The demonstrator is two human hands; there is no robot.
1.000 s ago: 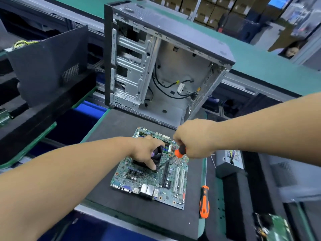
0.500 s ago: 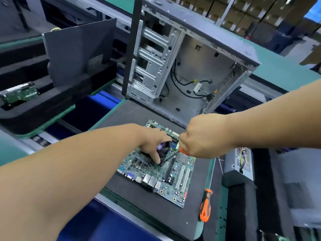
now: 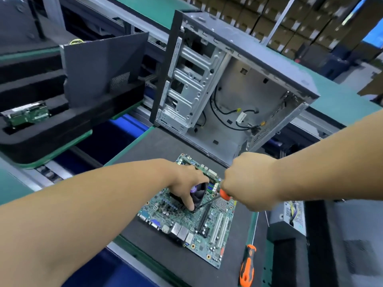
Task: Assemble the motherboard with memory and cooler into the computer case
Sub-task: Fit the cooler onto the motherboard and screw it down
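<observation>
The board [image 3: 186, 216] lies flat on the dark mat [image 3: 207, 272] of the worktop, directly under both hands and nearer the person than the open case [image 3: 228, 83]. It looks thin, stiff and light, yet fragile: my judgement is that it should be lifted by its bare edges, or the port block on its near side, never by the slots or small parts, and kept from flexing.

The cooler [image 3: 199, 193] sits on the board's far half, a squat fan block, likely the heaviest thing on it and so a poor handle until fastened.

The left hand [image 3: 184, 183] rests on top of the cooler, fingers curved down over it, index tip touching the board at the cooler's near corner, steadying it.

The right hand [image 3: 248, 183] is just right of the cooler and above the board, fist closed round the orange handle of a screwdriver [image 3: 215, 197], whose shaft slants down-left to that same corner; whether the tip is seated in a screw I cannot quite tell.

A second screwdriver [image 3: 247, 266] lies on the mat below the right hand, clear of the board.
</observation>
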